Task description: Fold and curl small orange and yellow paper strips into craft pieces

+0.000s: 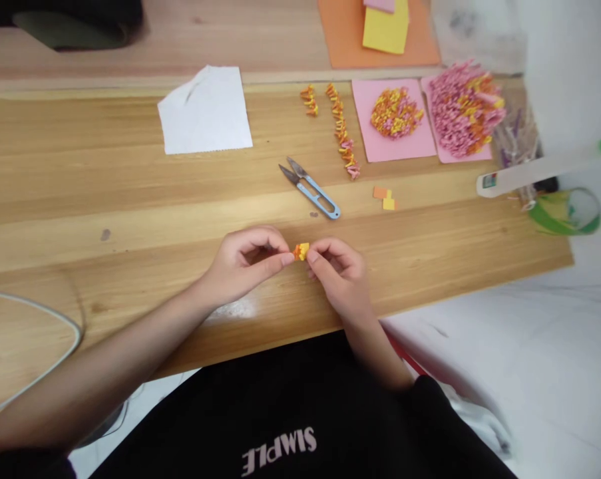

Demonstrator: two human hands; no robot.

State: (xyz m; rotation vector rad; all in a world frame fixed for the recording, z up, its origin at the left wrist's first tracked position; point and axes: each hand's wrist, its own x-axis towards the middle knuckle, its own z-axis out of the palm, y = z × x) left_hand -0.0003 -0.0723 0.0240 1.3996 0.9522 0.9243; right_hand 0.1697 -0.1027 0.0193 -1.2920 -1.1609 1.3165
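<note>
A small orange and yellow piece [301, 251] is held just above the wooden table. My left hand [247, 263] pinches its left end between thumb and index finger. At its right end, the thumb and fingers of my right hand [339, 273] are closed on the yellow part. Blue-handled thread snips [313, 189] lie beyond the hands with their blades apart. Farther back, small orange, yellow and pink pieces form a long row [340, 126] and a short row [309, 101]. Small orange and yellow paper bits [386, 198] lie to the right.
Two pink sheets [373, 150] [447, 154] bear piles of small coloured pieces. White paper [205, 116] lies back left, an orange sheet [343, 46] at the back. A green tape roll [564, 216] is at the right; a pale cable [45, 309] curves at left.
</note>
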